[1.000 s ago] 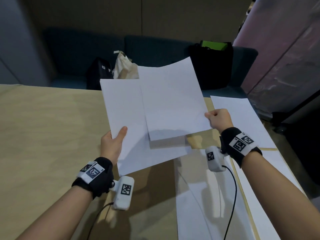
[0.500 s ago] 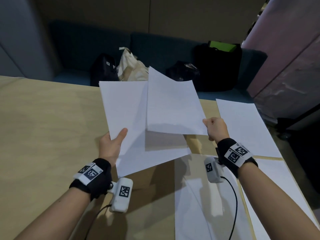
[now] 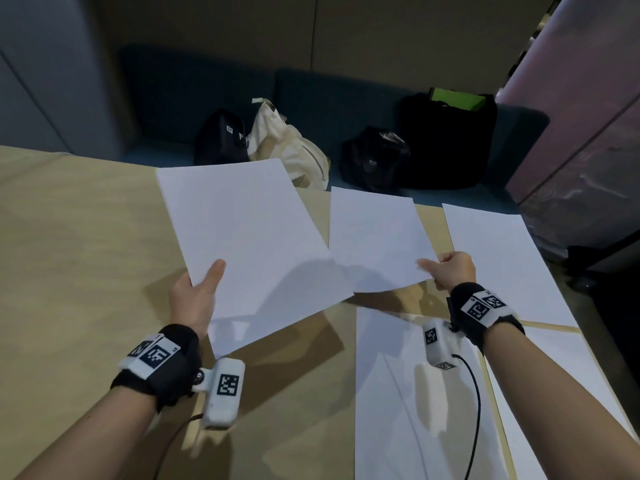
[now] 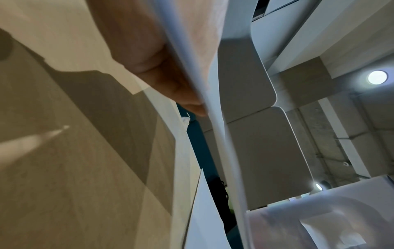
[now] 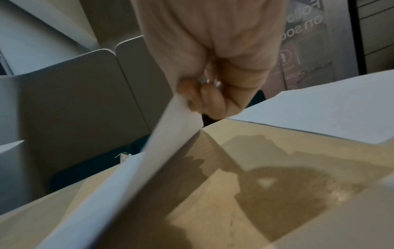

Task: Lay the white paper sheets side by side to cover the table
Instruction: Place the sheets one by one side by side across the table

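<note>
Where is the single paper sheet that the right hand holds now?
In the head view, the sheet is right of centre, pinched at its near right corner by the right hand, between the left hand's stack and a laid sheet.

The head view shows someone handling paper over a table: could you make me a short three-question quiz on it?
1. True or false: the right hand pinches a corner of a single sheet.
2. Which hand grips the stack of sheets? A) left hand B) right hand C) neither
3. Fill in: the sheet at the far right lies flat on the ____.

Key: 1 true. 2 A. 3 table.
</note>
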### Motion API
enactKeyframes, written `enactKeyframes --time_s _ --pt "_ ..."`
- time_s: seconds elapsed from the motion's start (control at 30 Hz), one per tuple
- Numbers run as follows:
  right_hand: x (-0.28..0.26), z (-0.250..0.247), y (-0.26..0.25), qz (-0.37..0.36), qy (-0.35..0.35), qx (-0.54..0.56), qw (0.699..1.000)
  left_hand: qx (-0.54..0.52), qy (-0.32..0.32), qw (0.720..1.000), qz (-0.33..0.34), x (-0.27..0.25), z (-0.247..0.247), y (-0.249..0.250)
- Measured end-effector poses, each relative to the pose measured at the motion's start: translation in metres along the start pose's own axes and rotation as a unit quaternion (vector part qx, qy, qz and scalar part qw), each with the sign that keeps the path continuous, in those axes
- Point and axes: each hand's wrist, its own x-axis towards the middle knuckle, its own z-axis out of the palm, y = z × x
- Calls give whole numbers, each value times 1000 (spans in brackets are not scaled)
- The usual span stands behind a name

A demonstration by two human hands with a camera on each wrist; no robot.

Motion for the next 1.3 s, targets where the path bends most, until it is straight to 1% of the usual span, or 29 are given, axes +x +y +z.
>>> enactKeyframes --time_s 0.07,0.17,0.37,0.53,0.73,0.8,0.87,0.93,1.03,1.17,1.3 --pt "4 -1 3 10 0 -6 1000 -3 6 1000 2 1 -1 2" --pt "8 -1 8 16 23 6 1000 -8 9 1000 2 2 -2 3" --pt "11 2 8 4 35 104 994 4 -2 1000 -11 1 4 -1" --pt "0 3 -13 -27 4 216 976 29 -21 999 -16 -2 12 -3" --pt "-21 16 -31 -72 -34 249 965 56 -45 997 -15 -4 21 -5" --pt "-22 14 -33 -75 -16 257 963 54 -36 998 -6 -3 21 -3" --pt "-21 8 -32 -86 18 254 963 46 -11 999 5 -2 18 -1" --pt "-18 0 -33 -109 46 237 964 45 7 999 13 0 13 1" --pt "-16 -8 -32 -136 67 222 963 49 16 999 18 0 7 0" --pt "-11 -9 -23 -103 98 251 957 49 8 999 10 -3 10 -3" --pt "-6 -2 -12 -87 120 253 956 45 4 999 10 -8 13 -3"
